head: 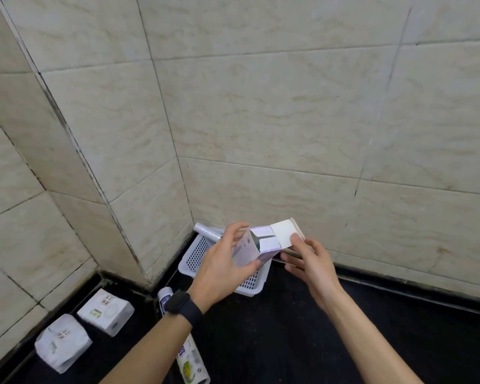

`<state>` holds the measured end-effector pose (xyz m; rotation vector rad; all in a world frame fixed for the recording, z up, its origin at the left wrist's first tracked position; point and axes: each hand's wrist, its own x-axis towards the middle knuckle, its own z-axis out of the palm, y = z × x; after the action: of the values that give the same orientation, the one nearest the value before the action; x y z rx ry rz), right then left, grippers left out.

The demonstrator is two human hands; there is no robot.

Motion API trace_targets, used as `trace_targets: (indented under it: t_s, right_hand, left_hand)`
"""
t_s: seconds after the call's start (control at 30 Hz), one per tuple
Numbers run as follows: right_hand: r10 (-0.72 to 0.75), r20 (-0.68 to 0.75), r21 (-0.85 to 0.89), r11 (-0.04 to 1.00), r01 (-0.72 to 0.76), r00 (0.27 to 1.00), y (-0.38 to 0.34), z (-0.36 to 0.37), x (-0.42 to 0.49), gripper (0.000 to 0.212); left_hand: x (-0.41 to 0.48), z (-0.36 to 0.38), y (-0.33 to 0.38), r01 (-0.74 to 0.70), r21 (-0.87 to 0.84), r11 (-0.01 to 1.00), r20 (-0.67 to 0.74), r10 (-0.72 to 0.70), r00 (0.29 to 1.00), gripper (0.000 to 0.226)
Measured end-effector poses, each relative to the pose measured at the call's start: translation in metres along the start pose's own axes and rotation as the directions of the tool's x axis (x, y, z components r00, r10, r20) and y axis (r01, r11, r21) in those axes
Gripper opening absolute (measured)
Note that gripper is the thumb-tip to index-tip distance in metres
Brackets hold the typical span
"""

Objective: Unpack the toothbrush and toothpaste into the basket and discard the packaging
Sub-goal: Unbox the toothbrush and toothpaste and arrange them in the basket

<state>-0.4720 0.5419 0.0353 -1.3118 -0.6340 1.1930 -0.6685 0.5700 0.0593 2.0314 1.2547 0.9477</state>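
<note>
Two hands held a purple box (250,252) above a white basket (197,256). The left hand (222,270) gripped its body, fingers wrapped around it. The right hand (308,261) pinched the open end flap.

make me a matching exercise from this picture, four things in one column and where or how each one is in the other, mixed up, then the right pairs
Things:
1. purple and white carton
2. white basket
3. toothpaste tube
4. two white wrapped packs

Place or state:
A. lying on the dark counter under the left forearm
B. held in the air by the left hand, end flaps open, right hand at the flap
C. side by side on the counter along the left wall
D. standing in the tiled corner, behind the hands

Pairs: 1-B, 2-D, 3-A, 4-C
</note>
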Motion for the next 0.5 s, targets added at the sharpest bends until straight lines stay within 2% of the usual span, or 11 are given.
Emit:
trace_targets:
  t_s: [0.1, 0.2, 0.27, 0.4, 0.5]
  right_hand:
    - [0.072, 0.099, -0.016, 0.997, -0.071, 0.992, -0.003, -0.001, -0.007, 0.056]
    - [0.109, 0.177, -0.046, 0.994, -0.102, 0.978, -0.008, 0.008, -0.013, 0.054]
    - [0.116, 0.173, -0.067, 0.992, -0.106, 0.978, -0.011, 0.015, -0.013, 0.046]
    - [0.126, 0.147, -0.103, 0.988, -0.112, 0.981, -0.011, 0.021, -0.009, 0.022]
    - [0.157, 0.167, -0.079, 0.986, -0.146, 0.973, -0.01, 0.02, -0.004, 0.028]
  left_hand:
    - [-0.003, 0.001, -0.011, -0.143, 0.255, 0.956, -0.024, 0.154, 0.988, 0.065]
    - [-0.002, 0.004, -0.02, -0.308, 0.417, 0.855, 0.041, 0.321, 0.946, 0.048]
    - [0.0, 0.006, -0.022, -0.336, 0.476, 0.813, 0.109, 0.325, 0.939, 0.041]
    - [0.0, 0.005, -0.02, -0.343, 0.483, 0.805, 0.134, 0.319, 0.938, 0.046]
    - [0.0, 0.004, -0.021, -0.325, 0.445, 0.834, 0.135, 0.296, 0.945, 0.053]
